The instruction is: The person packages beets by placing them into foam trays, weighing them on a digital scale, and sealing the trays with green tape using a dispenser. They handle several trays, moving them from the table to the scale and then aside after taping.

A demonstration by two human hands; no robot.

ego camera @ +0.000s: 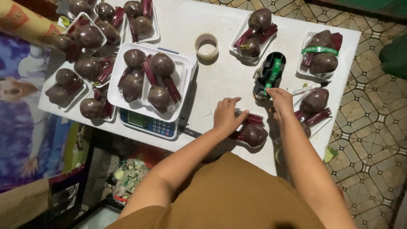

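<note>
**A:** What am I looking at from the head camera?

**B:** I see a white table [220, 80] from above, crowded with white foam trays of dark red beets. My left hand [227, 115] rests palm down, fingers loosely spread, on the near tray [250, 129], which holds a wrapped beet with its red stalks. That tray sits at the near edge of the table, between my two forearms.

**A:** And the right hand?

**B:** My right hand [280, 98] is just beyond that tray, fingers pinched narrow on the end of a green tape strip coming out of a black tape dispenser [269, 75]. The dispenser stands near the middle of the table, just past my fingertips.

**A:** What else is close by?

**B:** A marker pen [308, 88] lies just right of the dispenser. Beside my right wrist is another tray with a beet [314, 101]. Farther back on the right, a tray of beets already wears a green band [320, 51]. A roll of clear tape [206, 44] sits toward the far middle.

**A:** And on the left?

**B:** A digital scale [148, 123] carries a large tray with several beets [150, 78]. More filled trays cluster behind and beside it [80, 63]. The floor [373, 110] to the right is patterned tile.
</note>
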